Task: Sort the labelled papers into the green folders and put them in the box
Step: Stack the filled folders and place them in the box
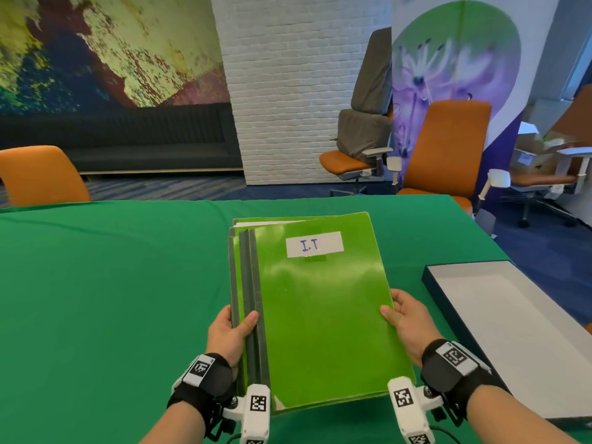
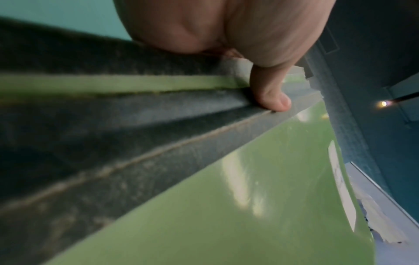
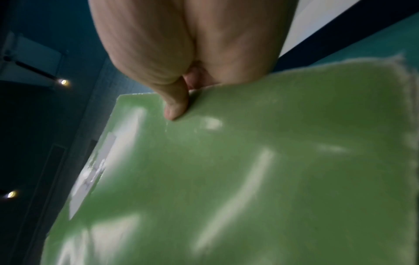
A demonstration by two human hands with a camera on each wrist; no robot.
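Observation:
A stack of green folders (image 1: 323, 315) with grey spines is held over the green table, the top one bearing a white label (image 1: 314, 244) reading "I.T". White paper edges show at the far end of the stack. My left hand (image 1: 231, 331) grips the spine side, thumb on top (image 2: 272, 96). My right hand (image 1: 405, 314) grips the right edge, thumb pressed on the cover (image 3: 174, 109). The fingers of both hands are hidden under the stack. The open box (image 1: 519, 334), dark-walled with a white inside, lies on the table to the right.
A green cloth covers the table (image 1: 112, 299). Orange chairs stand beyond the far edge at the left (image 1: 38, 177) and right (image 1: 448, 149). A white brick pillar (image 1: 304, 91) and a dark bench (image 1: 128, 136) are further back.

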